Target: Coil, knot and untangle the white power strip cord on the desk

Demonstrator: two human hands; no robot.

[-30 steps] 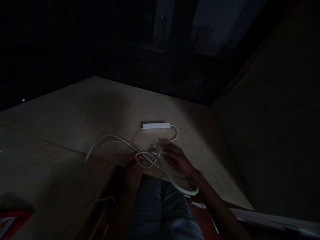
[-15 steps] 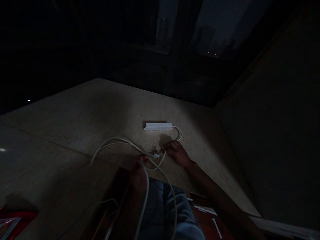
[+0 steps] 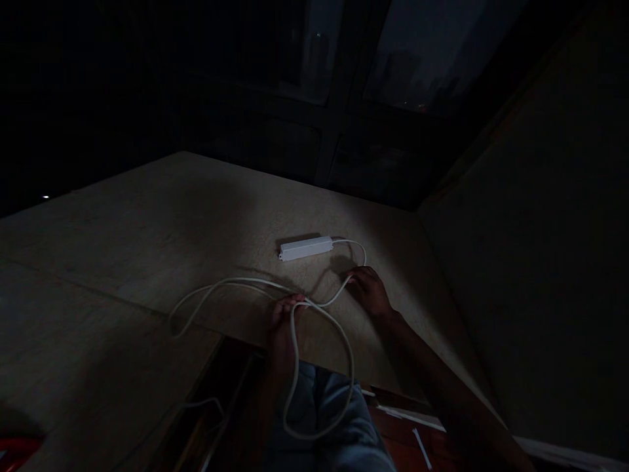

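In the dim head view, a long white block that looks like a power strip (image 3: pixel 305 248) lies on the pale stone ledge. From its right end runs a white cable (image 3: pixel 339 295), which curves round to my right hand (image 3: pixel 371 290). There my fingers pinch the cable just below the bend. My left hand (image 3: pixel 284 328) is closed on bunched strands of the same cable, nearer to my lap. One loop sticks out to the left over the ledge, and another hangs down in front of my jeans. The cable's plug is not visible.
The stone ledge (image 3: pixel 236 210) reaches back to a dark window (image 3: pixel 339 151), with a wall (image 3: pixel 515 262) on the right. At the lower left corner lies a red object (image 3: pixel 18 452). A thin white stick (image 3: pixel 422 448) rests on a reddish surface below.
My right hand has moved right and slightly up along the cable. The power strip has tilted, its right end higher. The hanging cable has drawn into a closed loop, and the plug has gone from sight.
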